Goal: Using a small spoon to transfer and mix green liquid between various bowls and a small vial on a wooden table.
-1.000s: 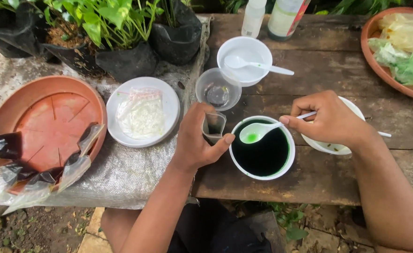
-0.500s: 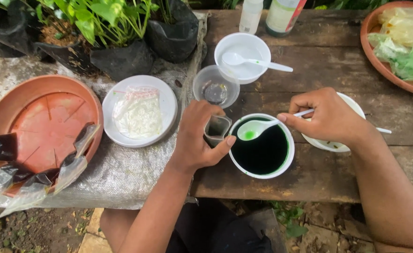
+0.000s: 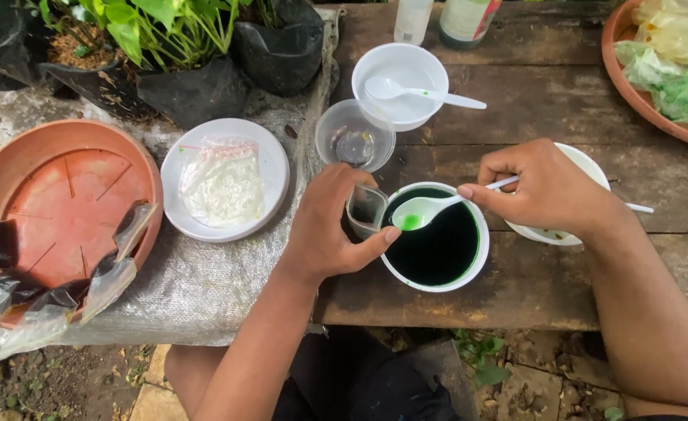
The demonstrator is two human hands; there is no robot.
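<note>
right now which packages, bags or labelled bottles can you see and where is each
Clear plastic bag: flat on the white plate left of the hands, white powder inside.
Two bottles: top edge of the wooden table, one clear, one with a pale label.
Crumpled bags: in the terracotta dish top right, yellowish and green.

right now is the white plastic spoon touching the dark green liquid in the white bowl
Apart. The head view shows the white plastic spoon, held in the right hand, lifted above the dark green liquid, carrying only a small green drop.
</note>
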